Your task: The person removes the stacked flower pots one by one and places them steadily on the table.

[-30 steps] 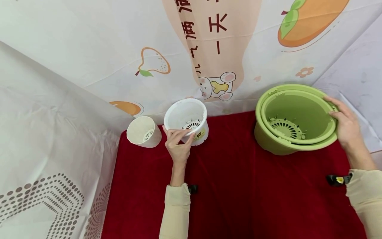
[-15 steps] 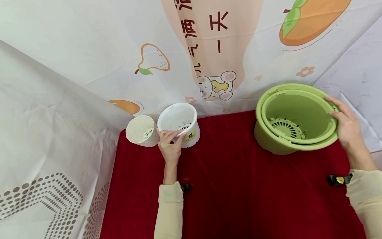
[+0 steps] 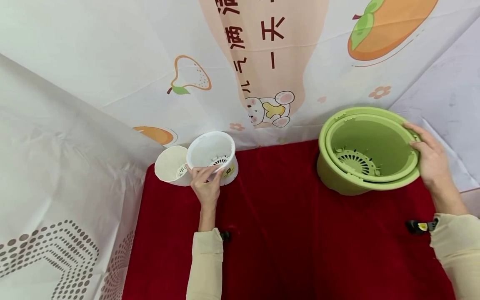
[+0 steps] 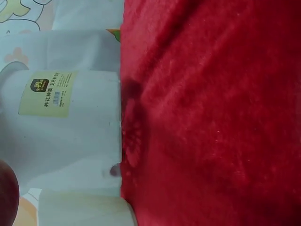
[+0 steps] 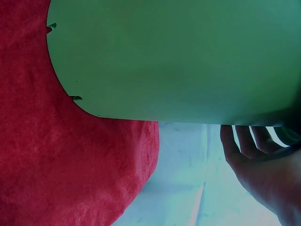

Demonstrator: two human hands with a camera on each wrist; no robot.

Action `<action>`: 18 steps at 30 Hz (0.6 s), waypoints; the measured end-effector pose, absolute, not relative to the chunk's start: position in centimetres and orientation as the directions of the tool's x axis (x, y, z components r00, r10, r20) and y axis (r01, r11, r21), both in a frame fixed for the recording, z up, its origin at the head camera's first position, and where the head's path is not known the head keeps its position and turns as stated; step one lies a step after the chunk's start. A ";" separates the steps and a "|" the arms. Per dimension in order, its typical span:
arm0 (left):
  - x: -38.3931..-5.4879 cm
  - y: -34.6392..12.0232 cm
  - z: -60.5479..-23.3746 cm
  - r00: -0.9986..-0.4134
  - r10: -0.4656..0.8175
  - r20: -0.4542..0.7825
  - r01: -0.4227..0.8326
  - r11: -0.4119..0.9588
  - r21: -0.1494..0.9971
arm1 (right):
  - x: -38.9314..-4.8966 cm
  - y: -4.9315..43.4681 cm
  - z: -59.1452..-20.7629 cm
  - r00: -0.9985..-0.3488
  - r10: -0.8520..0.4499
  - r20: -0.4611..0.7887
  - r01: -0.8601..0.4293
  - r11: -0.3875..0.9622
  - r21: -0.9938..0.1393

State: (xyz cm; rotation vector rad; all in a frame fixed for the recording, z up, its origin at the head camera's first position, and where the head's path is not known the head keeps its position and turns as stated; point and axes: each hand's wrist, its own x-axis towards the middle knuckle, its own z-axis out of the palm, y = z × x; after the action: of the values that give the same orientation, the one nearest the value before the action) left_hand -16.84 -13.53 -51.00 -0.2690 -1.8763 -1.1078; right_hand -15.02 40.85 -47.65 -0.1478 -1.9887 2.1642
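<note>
My left hand (image 3: pixel 206 185) pinches the near rim of a white plastic flower pot (image 3: pixel 229 174), which has a slotted bottom and a yellow label. In the left wrist view the pot's base stands right at the red cloth. A smaller cream pot (image 3: pixel 168 164) with a perforated bottom is directly left of it, partly overlapped by the white one. At the right, my right hand (image 3: pixel 433 160) grips the rim of two nested green flower pots (image 3: pixel 339 183), one inside the other. The right wrist view shows its fingers (image 5: pixel 244 141) along the green pot's outer side.
Red velvet cloth (image 3: pixel 277 233) covers the table. A white printed backdrop (image 3: pixel 292 79) rises just behind the pots, and a white side sheet (image 3: pixel 75 166) borders the left edge. Black wrist straps (image 3: pixel 420 226) show by the sleeves.
My left hand has moved the white pot leftward, up against the cream pot. The right hand keeps its grip on the green pots, which have stayed in place.
</note>
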 end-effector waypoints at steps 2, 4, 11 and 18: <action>-17.0 -13.8 -51.3 -0.567 -0.263 0.780 0.557 0.576 0.599 | -15.0 40.8 -47.7 -0.975 0.211 0.063 -0.081 -0.079 -0.994; -17.1 -14.0 -51.5 -0.567 -0.274 0.777 0.546 0.581 0.604 | -15.0 40.7 -47.7 -0.975 0.211 0.063 -0.081 -0.074 -0.994; -17.2 -14.1 -51.8 -0.586 -0.263 0.766 0.544 0.573 0.613 | -14.9 40.7 -47.7 -0.972 0.227 0.055 -0.055 0.006 -0.998; -17.9 -15.1 -53.5 -0.606 -0.232 0.760 0.531 0.593 0.605 | -15.0 40.7 -47.5 -0.972 0.228 0.051 -0.037 0.066 -0.997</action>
State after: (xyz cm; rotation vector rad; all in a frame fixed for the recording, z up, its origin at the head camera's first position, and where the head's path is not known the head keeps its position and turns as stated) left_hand -17.94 -15.10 -53.51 -0.2388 -1.9447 -1.0976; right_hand -15.00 40.73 -47.50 -0.1951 -2.1423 2.0133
